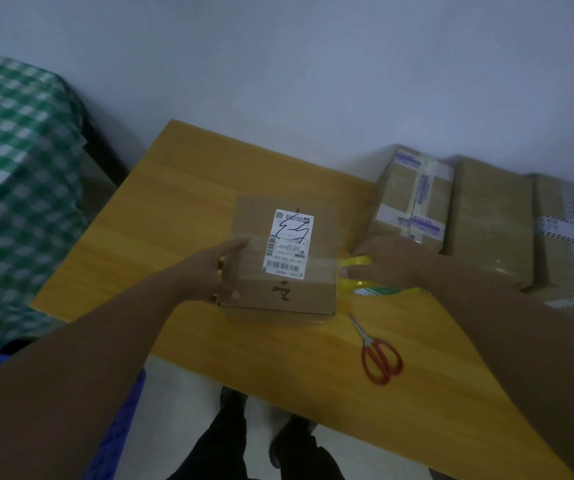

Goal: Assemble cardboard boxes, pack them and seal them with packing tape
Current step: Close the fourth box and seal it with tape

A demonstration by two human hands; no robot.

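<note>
The small brown cardboard box [283,271] sits closed near the middle of the yellow wooden table [181,202]. A white shipping label [289,244], scrawled over in black marker, is stuck on its top face, and there is another black mark on the side facing the person. A glossy band seems to cross the top of the box over the lower part of the label, though the blur keeps me from being sure it is tape.

The left hand [216,271] grips the left side of this box, with the thumb on the top edge and the fingers curled round the near left corner. Just right of the box, the right hand [387,261] lies over a roll of yellowish clear packing tape [358,273] and holds it, fingers bent around the roll and pointing toward the box. The roll touches or almost touches the box's right side.

Red-handled scissors [379,355] lie closed on the table nearer the person than the box and to its right, blades pointing toward it. Farther right of the box, three larger brown cardboard boxes [489,216] with tape stand side by side against the pale grey wall [278,64]. Well to the left of the box, off the table, hangs a green-and-white checked cloth [12,168].
</note>
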